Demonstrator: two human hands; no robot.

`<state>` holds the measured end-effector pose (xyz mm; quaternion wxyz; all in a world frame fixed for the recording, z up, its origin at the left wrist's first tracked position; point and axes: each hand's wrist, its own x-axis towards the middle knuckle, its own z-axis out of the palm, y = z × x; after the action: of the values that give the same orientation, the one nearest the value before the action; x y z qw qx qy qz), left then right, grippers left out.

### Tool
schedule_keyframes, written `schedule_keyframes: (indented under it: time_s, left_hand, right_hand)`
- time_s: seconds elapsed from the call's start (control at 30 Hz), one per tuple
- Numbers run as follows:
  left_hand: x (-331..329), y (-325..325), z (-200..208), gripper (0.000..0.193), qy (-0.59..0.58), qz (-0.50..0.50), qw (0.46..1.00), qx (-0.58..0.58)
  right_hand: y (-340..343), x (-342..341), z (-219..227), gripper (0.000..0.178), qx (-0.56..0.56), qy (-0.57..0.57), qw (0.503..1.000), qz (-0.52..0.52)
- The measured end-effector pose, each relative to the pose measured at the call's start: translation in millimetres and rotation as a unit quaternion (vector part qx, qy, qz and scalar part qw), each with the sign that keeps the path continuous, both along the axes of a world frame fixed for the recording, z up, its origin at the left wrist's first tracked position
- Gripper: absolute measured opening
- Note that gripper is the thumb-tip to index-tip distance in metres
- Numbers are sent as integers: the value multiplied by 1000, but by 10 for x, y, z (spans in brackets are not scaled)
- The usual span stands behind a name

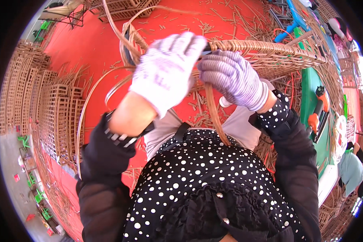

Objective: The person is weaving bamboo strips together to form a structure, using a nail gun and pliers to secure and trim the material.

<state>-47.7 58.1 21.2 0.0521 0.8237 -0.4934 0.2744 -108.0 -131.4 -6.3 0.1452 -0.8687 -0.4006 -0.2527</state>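
Against the fingers (215, 66) of the right hand (240, 78), a wrapped wicker rim (268, 46)

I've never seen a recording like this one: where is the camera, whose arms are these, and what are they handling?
There is no machine here. A wide fisheye camera on a person's head looks down, so edges bend and the wearer's own arms show. The gloved left hand and right hand meet at the rim of a brown woven piece; exactly what the fingers pinch is hidden. A brown strip runs down from the right hand. Cut scraps litter the red floor, and an orange-and-black tool lies at right.
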Motion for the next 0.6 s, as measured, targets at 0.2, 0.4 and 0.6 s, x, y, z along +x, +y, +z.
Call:
schedule_keyframes:
  time_s: [0.2,0.4,0.6]
  left_hand:
    - [600,-194,-292,52,129,30,991,-12]
    - [895,-142,-89,25,119,-9,993,13]
    - [734,-209,-31,37,218,48,971,82]
  right_hand:
    - [-214,442,12,18,702,317,636,53]
    - [43,790,137,19,521,311,793,60]
    - [267,581,187,24,693,477,535,72]
